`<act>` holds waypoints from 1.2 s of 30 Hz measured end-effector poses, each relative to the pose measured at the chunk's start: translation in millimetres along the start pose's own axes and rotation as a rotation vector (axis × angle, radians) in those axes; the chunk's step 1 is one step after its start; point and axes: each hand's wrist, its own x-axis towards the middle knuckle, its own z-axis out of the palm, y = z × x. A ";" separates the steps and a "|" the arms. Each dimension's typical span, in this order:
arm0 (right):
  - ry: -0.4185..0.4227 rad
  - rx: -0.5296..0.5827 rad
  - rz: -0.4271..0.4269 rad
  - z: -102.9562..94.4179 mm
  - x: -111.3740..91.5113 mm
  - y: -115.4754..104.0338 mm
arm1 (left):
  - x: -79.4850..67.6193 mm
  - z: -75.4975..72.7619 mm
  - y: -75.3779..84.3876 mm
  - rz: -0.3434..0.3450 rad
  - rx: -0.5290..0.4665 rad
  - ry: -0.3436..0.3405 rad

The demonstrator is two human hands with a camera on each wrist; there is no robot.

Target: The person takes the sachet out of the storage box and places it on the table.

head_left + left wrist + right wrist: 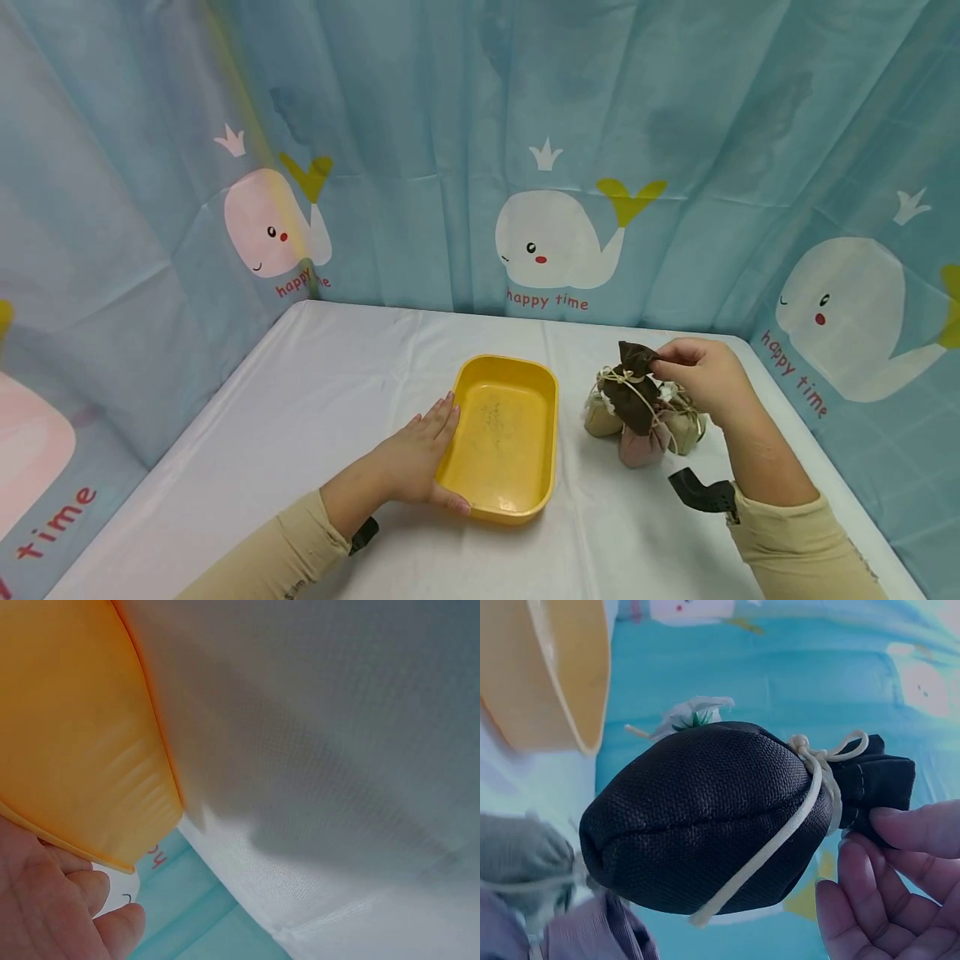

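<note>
A dark brown drawstring pouch with a cream cord and a small white flower hangs from my right hand, its gathered neck pinched between thumb and fingers. In the head view it overlaps several other pouches, among them a pink pouch in front and a beige pouch to the left. My left hand rests with straight, spread fingers along the left rim of a yellow plastic tray. Nothing lies in the tray.
White cloth covers the table. Behind it and at both sides hangs a blue curtain with printed whales. The pouches stand to the right of the tray. Black wrist mounts stick out from the sleeves.
</note>
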 end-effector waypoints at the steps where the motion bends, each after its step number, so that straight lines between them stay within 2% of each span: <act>1: 0.007 -0.002 0.004 -2.7 -1.9 1.5 | 0.0 0.2 -0.2 0.001 -0.001 0.002; 10: 0.061 0.020 -0.036 -21.9 -12.2 23.5 | 0.1 1.5 -1.3 0.000 0.002 0.013; 20: 0.094 -0.006 0.012 -39.7 -22.9 37.1 | 0.4 1.1 -1.6 0.000 0.009 0.014; 28: 0.095 0.034 0.076 -56.9 -35.0 45.1 | -0.8 0.3 0.0 0.006 -0.004 0.012; 36: 0.077 0.020 0.124 -56.9 -44.3 63.1 | -0.7 1.8 -1.0 0.009 0.002 0.015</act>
